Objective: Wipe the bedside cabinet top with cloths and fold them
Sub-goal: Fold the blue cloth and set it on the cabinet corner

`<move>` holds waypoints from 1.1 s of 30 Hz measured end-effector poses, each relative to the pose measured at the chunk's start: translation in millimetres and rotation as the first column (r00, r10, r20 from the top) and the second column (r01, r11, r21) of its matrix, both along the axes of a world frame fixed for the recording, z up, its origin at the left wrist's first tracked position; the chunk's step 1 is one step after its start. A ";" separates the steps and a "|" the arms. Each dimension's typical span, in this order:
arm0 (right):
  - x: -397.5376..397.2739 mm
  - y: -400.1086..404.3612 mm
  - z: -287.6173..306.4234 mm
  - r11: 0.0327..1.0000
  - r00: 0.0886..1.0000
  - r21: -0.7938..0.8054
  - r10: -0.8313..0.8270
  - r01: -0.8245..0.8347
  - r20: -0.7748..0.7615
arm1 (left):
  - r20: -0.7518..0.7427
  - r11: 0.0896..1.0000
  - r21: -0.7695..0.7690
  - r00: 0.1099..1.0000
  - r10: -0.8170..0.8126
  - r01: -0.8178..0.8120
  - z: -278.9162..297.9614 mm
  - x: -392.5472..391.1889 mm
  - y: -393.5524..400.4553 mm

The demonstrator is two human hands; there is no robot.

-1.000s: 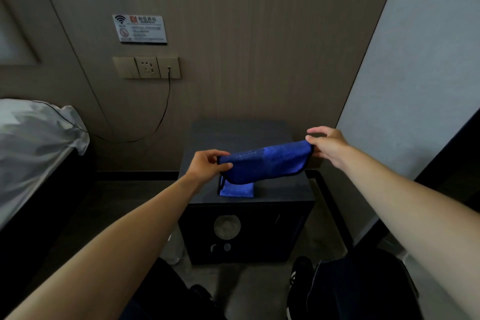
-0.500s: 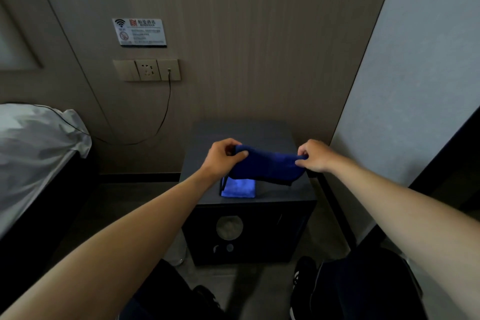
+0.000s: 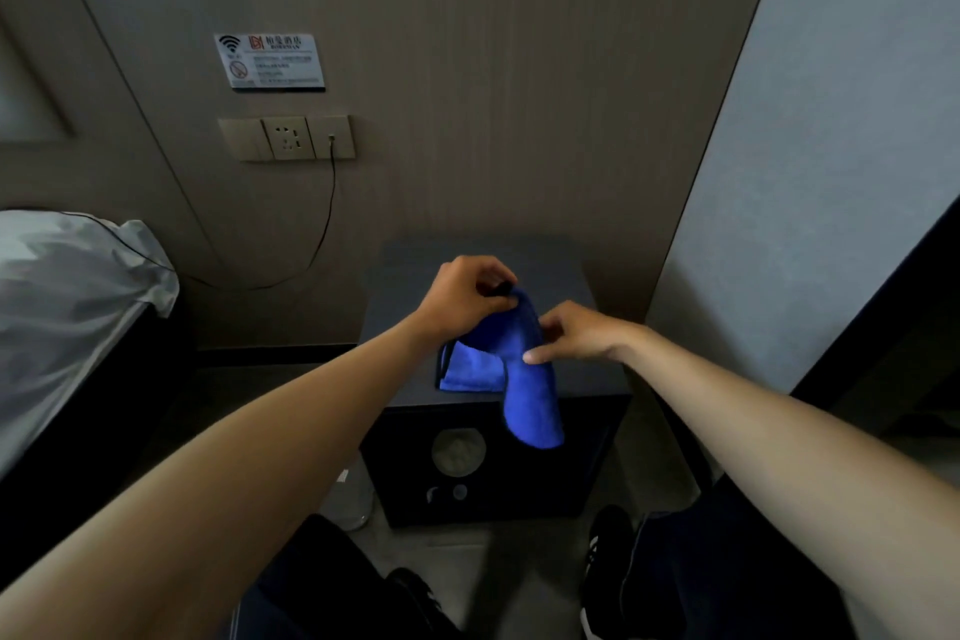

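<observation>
A blue cloth (image 3: 524, 369) is being held up above the bedside cabinet (image 3: 561, 276), w/ its upper end being pinched by the left hand (image 3: 460, 299), fingers curled round the fabric over the cabinet top's middle. The cloth's mid part is being touched by the right hand (image 3: 576, 333), thumb laid against it & fingers bent; whether it is actually being gripped can't be told. The lower end is being left to hang past the cabinet's front edge, in front of the dark front panel. Both forearms are being stretched fwd over the cabinet's near side. A second, folded blue cloth (image 3: 470, 372) is lying flat on the cabinet top nr the front edge, under the held one. Bare top is being left open at the cabinet's back & right. A bed (image 3: 67, 307) is standing well left of the cabinet, w/ floor between.
</observation>
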State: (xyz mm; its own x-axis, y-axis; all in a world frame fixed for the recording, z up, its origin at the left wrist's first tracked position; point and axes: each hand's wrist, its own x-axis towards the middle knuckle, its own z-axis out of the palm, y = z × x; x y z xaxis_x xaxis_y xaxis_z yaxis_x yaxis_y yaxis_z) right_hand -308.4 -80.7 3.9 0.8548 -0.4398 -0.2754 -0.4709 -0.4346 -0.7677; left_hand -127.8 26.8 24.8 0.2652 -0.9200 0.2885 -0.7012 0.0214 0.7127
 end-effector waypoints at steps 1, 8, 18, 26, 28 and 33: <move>1.9 2.1 -0.2 0.998 1.000 0.062 -0.027 0.026 0.002 | -0.010 0.998 -0.001 0.998 0.057 -0.057 -2.1 2.8 0.0; 7.7 11.7 16.3 0.669 0.943 0.737 -0.295 0.091 0.151 | -0.251 0.894 0.298 0.876 0.411 -0.334 -27.0 12.5 7.2; 14.9 1.8 20.3 0.576 0.840 0.789 -0.521 0.213 0.153 | -0.857 0.939 0.336 0.390 0.337 -0.075 -38.6 -9.4 8.2; 11.5 -3.9 20.0 0.639 0.820 0.682 -0.564 0.355 0.102 | -0.769 0.981 0.172 0.610 0.192 -0.092 -38.8 -7.2 9.5; 10.0 -8.2 20.6 0.666 0.804 0.627 -0.585 0.405 0.101 | -0.730 0.980 0.180 0.657 0.189 -0.083 -35.0 -11.5 15.4; 11.0 -16.6 20.6 0.629 0.718 0.629 -0.678 0.457 0.156 | -0.668 0.970 0.170 0.704 0.242 -0.173 -41.6 -3.1 13.8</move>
